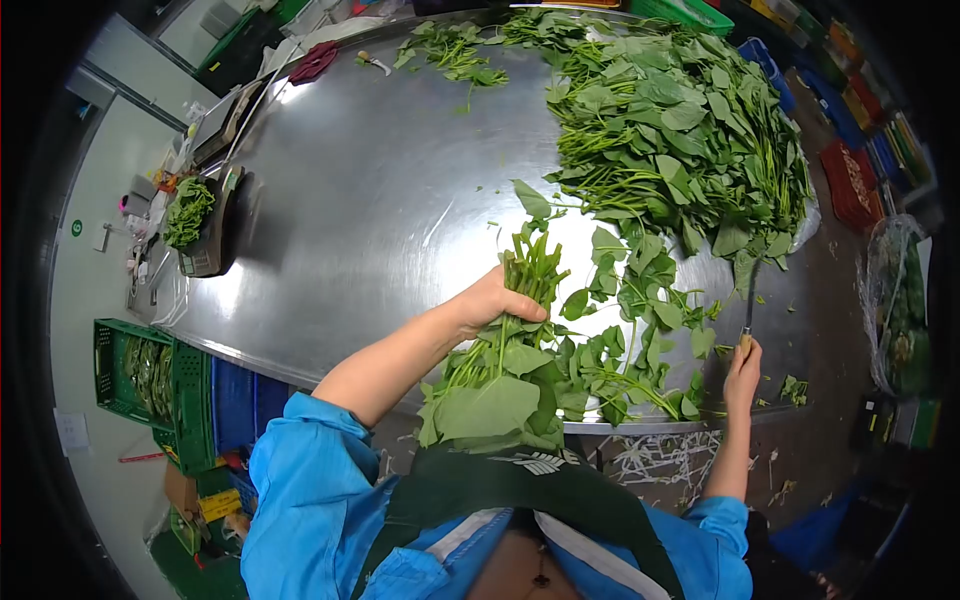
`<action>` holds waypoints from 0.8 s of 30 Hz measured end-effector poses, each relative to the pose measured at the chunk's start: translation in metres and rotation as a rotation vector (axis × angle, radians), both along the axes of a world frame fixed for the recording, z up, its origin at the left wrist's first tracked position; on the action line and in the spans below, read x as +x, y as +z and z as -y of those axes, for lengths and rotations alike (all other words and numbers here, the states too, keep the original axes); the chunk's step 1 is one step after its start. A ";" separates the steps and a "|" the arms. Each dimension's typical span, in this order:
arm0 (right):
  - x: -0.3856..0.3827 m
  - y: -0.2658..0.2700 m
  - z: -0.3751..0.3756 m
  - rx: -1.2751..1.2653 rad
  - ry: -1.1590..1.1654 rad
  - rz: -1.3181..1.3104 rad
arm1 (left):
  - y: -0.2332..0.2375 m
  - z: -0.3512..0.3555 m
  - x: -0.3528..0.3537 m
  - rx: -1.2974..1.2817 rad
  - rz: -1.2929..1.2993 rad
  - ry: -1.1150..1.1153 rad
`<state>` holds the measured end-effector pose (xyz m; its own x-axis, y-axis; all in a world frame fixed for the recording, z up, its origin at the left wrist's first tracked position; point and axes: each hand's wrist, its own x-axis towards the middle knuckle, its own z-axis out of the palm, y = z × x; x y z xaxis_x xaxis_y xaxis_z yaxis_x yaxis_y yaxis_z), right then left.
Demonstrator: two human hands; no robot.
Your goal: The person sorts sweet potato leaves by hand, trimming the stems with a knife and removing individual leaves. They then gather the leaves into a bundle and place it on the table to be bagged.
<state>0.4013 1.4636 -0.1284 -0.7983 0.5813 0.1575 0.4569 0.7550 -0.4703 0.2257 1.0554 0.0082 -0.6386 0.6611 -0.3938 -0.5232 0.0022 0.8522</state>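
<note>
My left hand (495, 300) grips a bunch of leafy green stalks (500, 375) around the stems, cut ends pointing away from me and leaves hanging over the table's near edge. My right hand (742, 370) rests at the near right edge of the table, closed on the wooden handle of a knife (748, 305) whose blade points away across the steel. Loose leafy stalks (640, 340) lie between both hands. A big heap of the same greens (680, 130) fills the far right of the steel table (380, 200).
A scale with a bundle of greens (190, 215) stands at the table's left end. Green and blue crates (160, 385) sit on the floor at left. Coloured crates (850, 150) line the right. Trimmings litter the floor (660, 465) under the table edge.
</note>
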 end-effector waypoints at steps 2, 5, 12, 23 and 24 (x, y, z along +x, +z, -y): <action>-0.010 0.071 0.076 -0.572 -0.024 -0.193 | -0.007 0.002 -0.001 0.006 0.112 -0.026; -0.026 0.101 0.142 -0.664 0.438 -0.246 | -0.009 0.000 -0.001 0.033 0.218 -0.096; -0.077 0.135 0.212 -0.096 0.903 -0.301 | 0.015 0.005 0.006 0.059 0.317 -0.100; -0.080 0.128 0.210 -0.053 0.928 -0.286 | 0.021 -0.002 0.005 -0.072 0.176 -0.272; -0.078 0.113 0.201 -0.049 0.922 -0.286 | 0.017 -0.003 0.005 -0.083 0.196 -0.284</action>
